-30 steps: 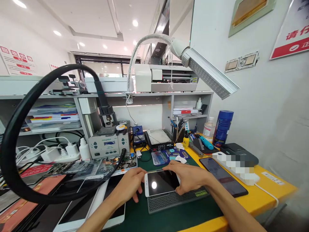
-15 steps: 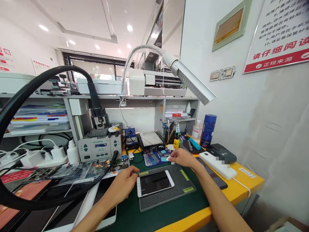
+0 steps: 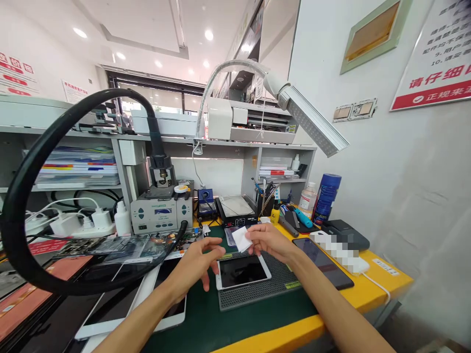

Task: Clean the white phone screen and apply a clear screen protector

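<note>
A small white square wipe or piece of paper is pinched between the thumb and fingers of my right hand, raised above the far edge of the phone. The white-framed phone lies face up, its screen dark, on a grey perforated mat. My left hand hovers at the phone's left side with fingers apart and nothing in them.
Tablets lie at the left under a thick black hose. Behind stands a grey soldering station. A dark phone and a white power strip lie at the right. Overhead hangs a lamp.
My right hand has lifted the white square from the back of the mat and brought it leftward and nearer. My left hand has risen and spread its fingers. The view has shifted slightly.
</note>
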A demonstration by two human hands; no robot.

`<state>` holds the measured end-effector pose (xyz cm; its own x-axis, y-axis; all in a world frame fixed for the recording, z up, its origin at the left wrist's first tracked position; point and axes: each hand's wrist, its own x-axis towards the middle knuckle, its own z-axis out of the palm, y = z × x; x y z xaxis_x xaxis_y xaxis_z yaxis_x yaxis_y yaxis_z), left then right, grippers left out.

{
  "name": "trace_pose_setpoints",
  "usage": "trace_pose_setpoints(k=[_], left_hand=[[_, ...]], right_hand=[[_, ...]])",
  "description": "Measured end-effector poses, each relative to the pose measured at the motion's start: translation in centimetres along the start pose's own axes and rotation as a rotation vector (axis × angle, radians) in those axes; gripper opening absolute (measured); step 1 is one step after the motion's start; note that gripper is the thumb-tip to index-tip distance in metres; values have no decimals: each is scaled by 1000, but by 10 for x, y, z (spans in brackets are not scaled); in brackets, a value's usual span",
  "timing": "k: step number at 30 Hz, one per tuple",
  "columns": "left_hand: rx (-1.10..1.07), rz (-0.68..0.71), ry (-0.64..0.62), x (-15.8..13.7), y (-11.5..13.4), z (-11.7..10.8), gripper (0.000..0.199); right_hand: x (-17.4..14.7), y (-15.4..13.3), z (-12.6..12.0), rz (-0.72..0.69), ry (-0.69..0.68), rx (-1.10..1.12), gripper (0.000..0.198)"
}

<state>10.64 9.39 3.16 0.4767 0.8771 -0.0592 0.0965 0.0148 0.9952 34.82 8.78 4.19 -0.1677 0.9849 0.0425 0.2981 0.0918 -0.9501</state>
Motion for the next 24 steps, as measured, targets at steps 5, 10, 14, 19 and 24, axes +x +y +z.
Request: trace_pose_setpoints(k=[5,10,14,19,24], left_hand=[[-200,-35,-144,-4,0,11,51],[-170,21,-68,0,-7,20,37],[-190,14,-15,1,-5,18,35],[-154,29,-57,-1,-3,20,39],[-144,107,-20,0,-6,24,30]], right_hand=[[-1,-1,31,-23,-160,191,44],[-2,2,37,-21,-169,309,38],[-4,3,34,-6,-137,353,28],[-5,5,32,-21,-161,340,20],[-7,3,33,-19,-176,344,22]])
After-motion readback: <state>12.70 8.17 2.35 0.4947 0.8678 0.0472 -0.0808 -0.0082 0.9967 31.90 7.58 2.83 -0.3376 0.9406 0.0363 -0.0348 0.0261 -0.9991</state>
